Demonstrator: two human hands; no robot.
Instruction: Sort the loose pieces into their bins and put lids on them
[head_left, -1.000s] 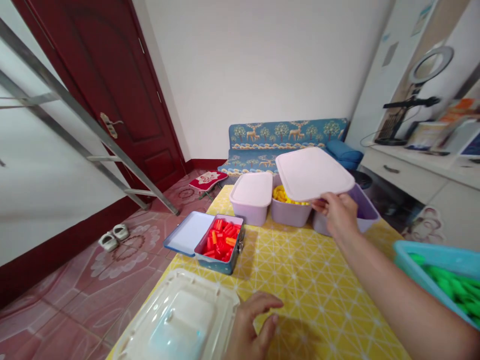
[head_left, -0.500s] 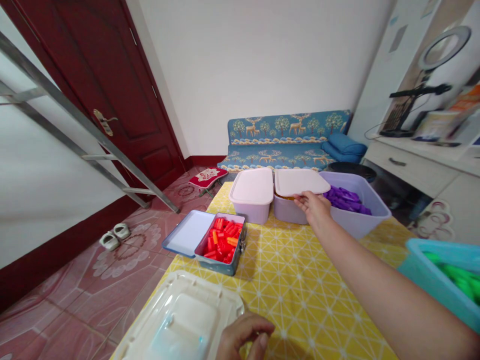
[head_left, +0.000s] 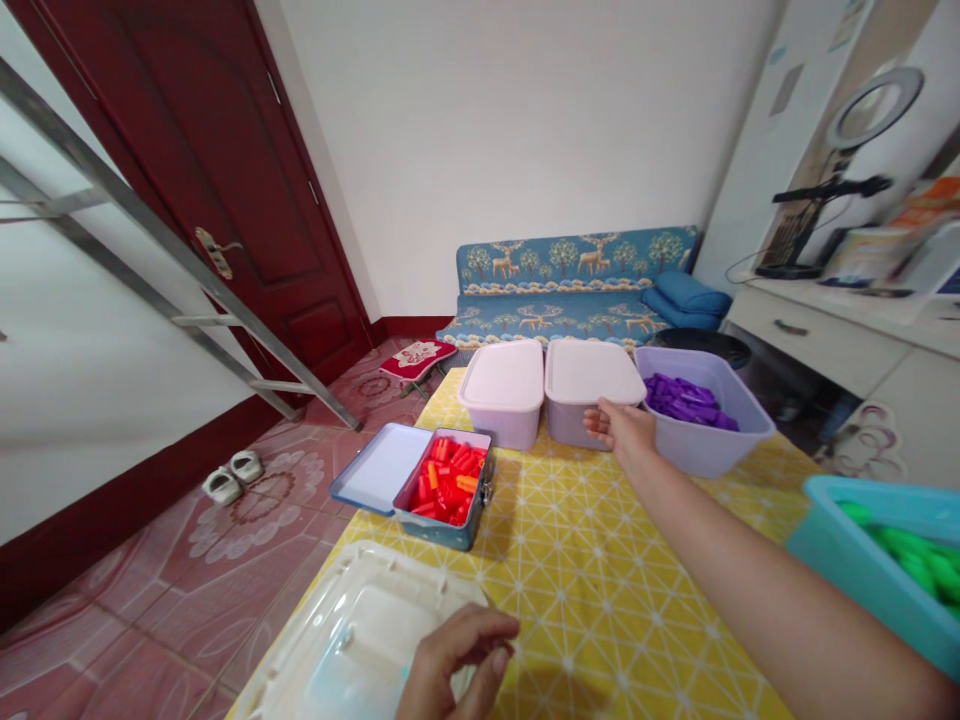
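My right hand (head_left: 619,428) is stretched forward to the front of a lidded light-purple bin (head_left: 577,425), its fingers extended near the front right corner. The pale pink lid (head_left: 592,370) lies flat on that bin's rim. Low in the view, my left hand (head_left: 465,655) hovers at or rests on the right edge of a whitish plastic lid (head_left: 367,600); which of these I cannot tell. Its fingers are bent, with a gap to the thumb and nothing visible between them. An open tin box (head_left: 435,530) with red and orange pieces (head_left: 450,480) stands ahead of it.
Another lidded bin (head_left: 502,425) stands to the left, and an uncovered bin (head_left: 712,450) with purple pieces (head_left: 690,402) to the right. A turquoise tub (head_left: 832,550) of green pieces (head_left: 911,550) sits at the right edge. The yellow cloth (head_left: 577,570) covers the table. A ladder (head_left: 187,270) leans at left.
The middle bin's lid has come down from its raised, tilted position onto the rim. My right hand has let go of its edge and dropped slightly. My left hand has shifted left.
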